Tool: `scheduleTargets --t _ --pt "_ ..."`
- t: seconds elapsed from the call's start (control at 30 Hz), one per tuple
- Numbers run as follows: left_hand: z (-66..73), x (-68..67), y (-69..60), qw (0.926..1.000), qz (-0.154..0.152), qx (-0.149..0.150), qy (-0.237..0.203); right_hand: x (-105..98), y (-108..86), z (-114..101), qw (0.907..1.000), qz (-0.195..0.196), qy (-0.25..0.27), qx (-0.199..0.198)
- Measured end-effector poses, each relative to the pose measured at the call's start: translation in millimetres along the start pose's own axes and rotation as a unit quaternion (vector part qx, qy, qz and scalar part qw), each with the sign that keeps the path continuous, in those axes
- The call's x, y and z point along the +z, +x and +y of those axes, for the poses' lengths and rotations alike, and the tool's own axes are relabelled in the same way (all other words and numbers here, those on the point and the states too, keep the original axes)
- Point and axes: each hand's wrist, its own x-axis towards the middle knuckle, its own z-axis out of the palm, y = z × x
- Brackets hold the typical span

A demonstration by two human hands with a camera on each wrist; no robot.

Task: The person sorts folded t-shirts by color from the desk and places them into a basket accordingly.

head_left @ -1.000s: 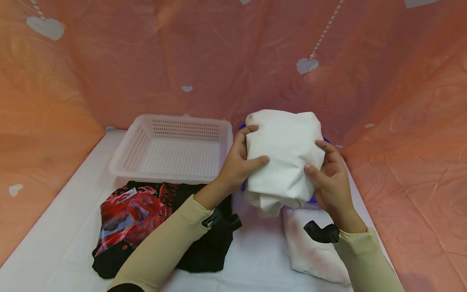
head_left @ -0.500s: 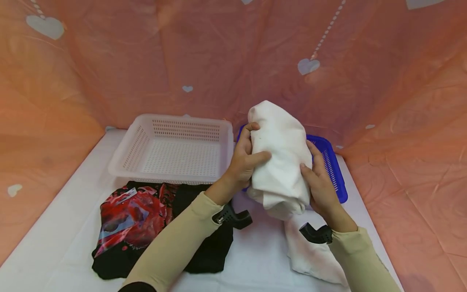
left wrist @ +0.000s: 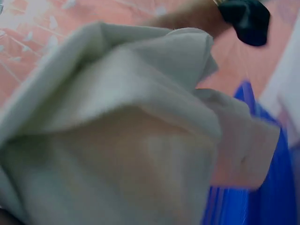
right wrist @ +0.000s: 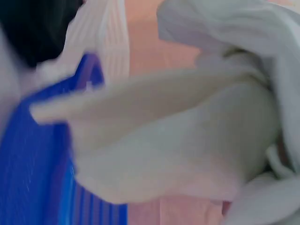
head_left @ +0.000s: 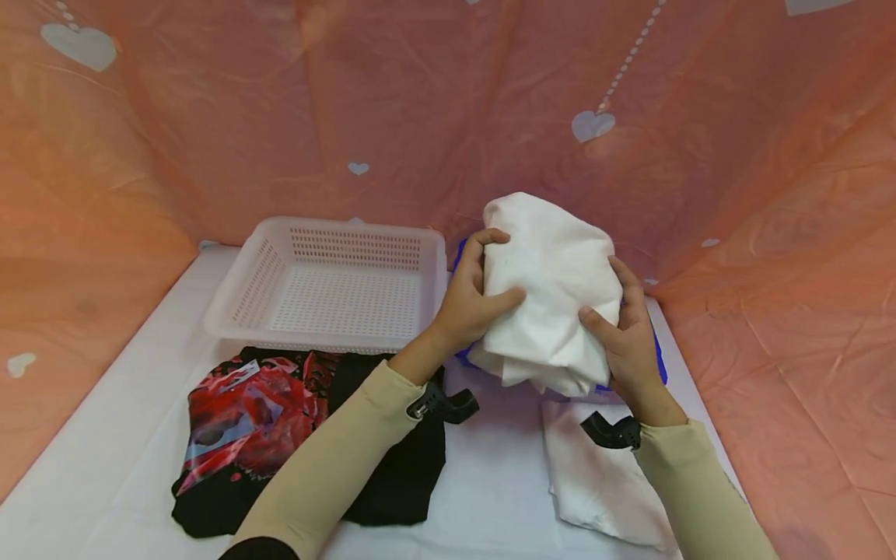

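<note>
The wrist views show the underside of the white cloth: loose folds, hanging flaps and, below them, the slotted side of a blue basket. The head view shows the smoother upper face and both hands, whose fingers cannot be made out in either wrist view.

The left hand grasps the cloth by its left side, thumb laid on the upper face and forefinger at the edge, the two spread well apart. The right hand grasps the right side likewise, thumb on the face, forefinger at the edge. The remaining fingers are largely hidden. The cloth is held up between the hands, over the blue basket.

Nearest the viewer on the white table, a folded pale cloth lies at right, partly covered by the right forearm. At left lies a black garment with red print, crossed by the left forearm. Beyond, the held cloth blocks most of the blue basket from the head camera. Left of it stands a white basket, before an orange heart-patterned backdrop.
</note>
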Motion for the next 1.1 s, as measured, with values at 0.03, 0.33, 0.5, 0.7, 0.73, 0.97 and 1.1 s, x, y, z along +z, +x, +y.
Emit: scheduleTargets --t 0.03,0.33,0.5,0.7,0.73,0.97,1.1 --pt "-1.0 -2.1 1.7 0.9994 0.0 0.005 0.034 -2.4 2.9 -0.5 0.9998 0.013 -0.01 -0.008" --pt "-22.8 -17.4 15.0 0.9979 0.012 -0.026 0.058 -14.8 24.4 6.8 0.9978 0.046 -0.039 -0.028" --pt "-24.1 -15.6 15.7 0.9957 0.02 -0.061 -0.067 -13.2 23.4 21.2 0.9985 -0.031 0.027 0.036" --pt "-24.8 -5.0 16.4 0.9866 0.006 -0.046 -0.157 3.8 11.8 36.0 0.9879 -0.121 0.071 0.067" --pt "-24.2 -2.8 16.2 0.9858 0.005 -0.044 -0.162 8.1 9.1 36.4 0.9862 -0.131 0.076 0.066" --pt "-15.2 4.5 17.7 0.9877 -0.01 -0.012 -0.156 23.8 -1.2 28.6 0.985 -0.126 0.116 0.02" --pt "-10.1 3.3 19.7 0.9907 -0.021 0.003 -0.135 16.5 1.1 23.8 0.9883 -0.097 0.118 0.001"
